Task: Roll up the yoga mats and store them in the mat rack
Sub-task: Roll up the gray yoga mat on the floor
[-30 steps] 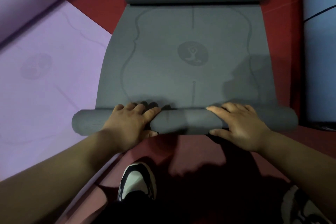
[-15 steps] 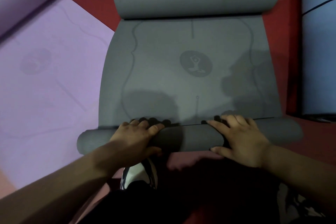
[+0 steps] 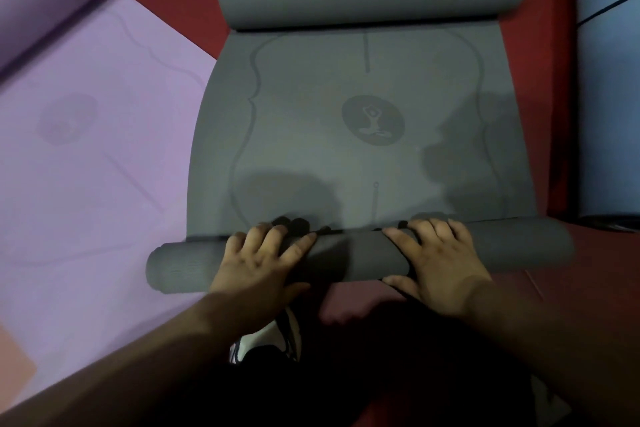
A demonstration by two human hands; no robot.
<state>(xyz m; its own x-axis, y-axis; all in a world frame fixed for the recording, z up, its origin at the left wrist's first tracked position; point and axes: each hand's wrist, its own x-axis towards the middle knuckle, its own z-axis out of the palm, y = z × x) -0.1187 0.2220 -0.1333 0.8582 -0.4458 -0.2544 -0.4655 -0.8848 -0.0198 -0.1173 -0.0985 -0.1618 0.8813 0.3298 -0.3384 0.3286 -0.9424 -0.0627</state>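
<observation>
The blue mat (image 3: pixel 609 97) and purple mat (image 3: pixel 86 149) run off the view's edges.

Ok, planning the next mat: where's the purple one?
Head view, left side: the purple mat lies unrolled on the floor, right beside the grey mat.

Floor here is dark red flooring (image 3: pixel 588 288); a grey foam yoga mat (image 3: pixel 346 156) lies mid-floor, curled into rolls at near and far ends; a lilac yoga mat (image 3: pixel 86 166) sits just left; a blue mat (image 3: pixel 609 97) runs along the right edge; a black-and-white sneaker (image 3: pixel 263 340) is planted nearest.
</observation>
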